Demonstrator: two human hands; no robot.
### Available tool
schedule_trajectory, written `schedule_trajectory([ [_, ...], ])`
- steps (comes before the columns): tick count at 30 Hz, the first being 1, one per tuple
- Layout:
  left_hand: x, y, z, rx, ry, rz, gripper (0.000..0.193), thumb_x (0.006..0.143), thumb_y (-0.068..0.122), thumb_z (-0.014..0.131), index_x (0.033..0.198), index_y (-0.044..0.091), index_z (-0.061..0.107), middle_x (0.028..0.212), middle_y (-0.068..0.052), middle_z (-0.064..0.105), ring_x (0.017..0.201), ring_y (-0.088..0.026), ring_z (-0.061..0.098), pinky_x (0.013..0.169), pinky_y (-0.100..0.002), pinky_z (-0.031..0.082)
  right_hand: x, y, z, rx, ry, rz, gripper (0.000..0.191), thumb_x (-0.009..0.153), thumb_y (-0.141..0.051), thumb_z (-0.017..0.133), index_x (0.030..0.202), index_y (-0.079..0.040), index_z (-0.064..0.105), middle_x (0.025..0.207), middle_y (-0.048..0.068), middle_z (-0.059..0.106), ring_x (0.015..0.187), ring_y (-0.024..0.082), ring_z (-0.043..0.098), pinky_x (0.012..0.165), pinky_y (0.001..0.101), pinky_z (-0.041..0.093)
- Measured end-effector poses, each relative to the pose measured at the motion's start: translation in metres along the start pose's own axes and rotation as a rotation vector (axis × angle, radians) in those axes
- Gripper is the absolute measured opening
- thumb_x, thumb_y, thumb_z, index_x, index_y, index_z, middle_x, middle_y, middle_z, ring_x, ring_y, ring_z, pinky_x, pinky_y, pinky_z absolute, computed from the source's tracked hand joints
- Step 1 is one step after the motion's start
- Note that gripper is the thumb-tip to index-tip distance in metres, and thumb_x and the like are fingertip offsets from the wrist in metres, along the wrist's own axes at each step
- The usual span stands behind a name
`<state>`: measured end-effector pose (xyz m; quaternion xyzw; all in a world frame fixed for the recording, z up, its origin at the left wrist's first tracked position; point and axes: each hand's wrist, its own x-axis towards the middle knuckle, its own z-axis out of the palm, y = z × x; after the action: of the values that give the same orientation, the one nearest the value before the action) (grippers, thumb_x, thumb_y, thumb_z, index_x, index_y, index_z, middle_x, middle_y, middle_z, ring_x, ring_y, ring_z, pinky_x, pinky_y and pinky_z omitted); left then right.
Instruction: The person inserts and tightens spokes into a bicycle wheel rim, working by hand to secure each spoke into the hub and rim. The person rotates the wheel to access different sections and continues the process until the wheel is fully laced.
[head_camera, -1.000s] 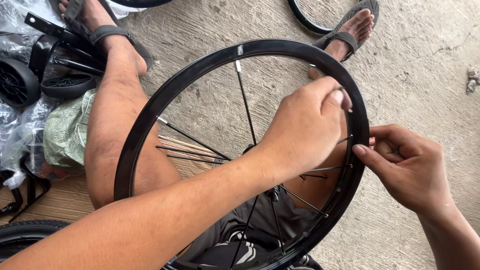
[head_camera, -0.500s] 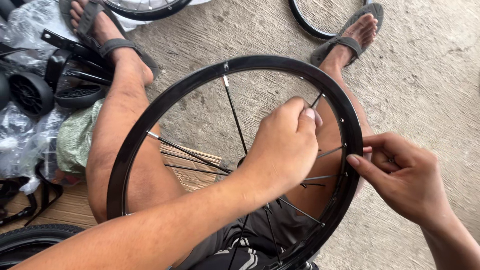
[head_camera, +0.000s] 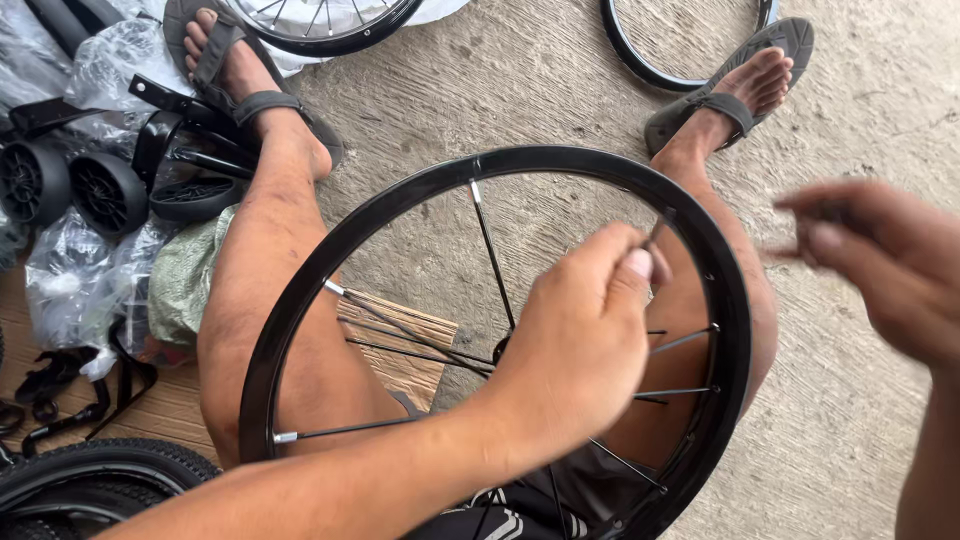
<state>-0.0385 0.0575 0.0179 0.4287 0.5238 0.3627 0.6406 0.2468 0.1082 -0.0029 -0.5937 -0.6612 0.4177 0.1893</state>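
A black bicycle wheel rim (head_camera: 300, 300) with thin metal spokes (head_camera: 490, 255) rests across my bare legs as I sit on the concrete floor. My left hand (head_camera: 575, 345) reaches over the rim's middle, fingers pinched on a spoke (head_camera: 655, 232) near the right inner side of the rim. My right hand (head_camera: 880, 260) hovers blurred to the right of the rim, clear of it, fingers loosely curled; whether it holds something small I cannot tell.
Small black training wheels (head_camera: 70, 185) and brackets in plastic bags lie at the left. A tyre (head_camera: 90, 470) sits at bottom left. Other rims (head_camera: 330, 30) (head_camera: 640, 60) lie at the top. A wooden board (head_camera: 405, 340) lies under the wheel.
My right hand has come off the rim's right edge and lifted up to the right. My left hand stays pinched on the spoke. The view has shifted slightly.
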Motion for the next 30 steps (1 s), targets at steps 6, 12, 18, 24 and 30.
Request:
schedule_trajectory([
  [6, -0.012, -0.002, 0.013, -0.061, -0.034, 0.046, 0.022, 0.105, 0.018, 0.045, 0.099, 0.003, 0.060, 0.078, -0.012, 0.066, 0.070, -0.023, 0.067, 0.066, -0.038, 0.052, 0.036, -0.046, 0.034, -0.006, 0.007, -0.229, 0.021, 0.101, 0.006, 0.052, 0.120, 0.010, 0.058, 0.105, 0.019, 0.071, 0.098, 0.024, 0.074, 0.087, 0.0348, 0.059],
  [12, -0.033, -0.012, 0.017, -0.127, -0.116, 0.071, 0.020, 0.107, 0.016, 0.047, 0.103, 0.002, 0.061, 0.084, -0.013, 0.068, 0.079, -0.024, 0.070, 0.073, -0.037, 0.054, 0.030, -0.069, 0.048, 0.074, -0.024, -0.358, 0.009, 0.102, 0.001, 0.061, 0.106, 0.007, 0.057, 0.090, 0.014, 0.073, 0.087, 0.019, 0.077, 0.078, 0.0289, 0.066],
  [18, -0.027, -0.016, 0.017, -0.089, -0.076, -0.055, 0.019, 0.104, 0.017, 0.048, 0.109, 0.002, 0.059, 0.081, -0.018, 0.068, 0.073, -0.031, 0.069, 0.066, -0.041, 0.054, 0.033, -0.069, 0.055, -0.347, 0.137, -0.529, 0.014, 0.107, -0.003, 0.063, 0.100, 0.008, 0.065, 0.087, 0.016, 0.072, 0.081, 0.022, 0.074, 0.071, 0.0317, 0.059],
  [24, -0.031, -0.023, 0.030, -0.019, 0.149, 0.159, 0.018, 0.109, 0.015, 0.048, 0.112, 0.000, 0.057, 0.088, -0.021, 0.070, 0.083, -0.037, 0.072, 0.070, -0.044, 0.055, 0.042, -0.076, 0.046, -0.107, -0.143, -0.521, 0.028, 0.110, 0.002, 0.042, 0.130, 0.011, 0.058, 0.107, 0.018, 0.063, 0.087, 0.022, 0.066, 0.081, 0.0275, 0.051],
  [30, -0.039, -0.029, 0.036, 0.150, 0.284, 0.376, 0.016, 0.111, 0.010, 0.050, 0.122, -0.001, 0.053, 0.101, -0.020, 0.070, 0.088, -0.035, 0.074, 0.076, -0.041, 0.059, 0.038, -0.064, 0.046, -0.063, -0.127, -0.648, 0.034, 0.107, 0.007, 0.045, 0.139, 0.019, 0.047, 0.095, 0.017, 0.060, 0.078, 0.022, 0.061, 0.072, 0.0281, 0.050],
])
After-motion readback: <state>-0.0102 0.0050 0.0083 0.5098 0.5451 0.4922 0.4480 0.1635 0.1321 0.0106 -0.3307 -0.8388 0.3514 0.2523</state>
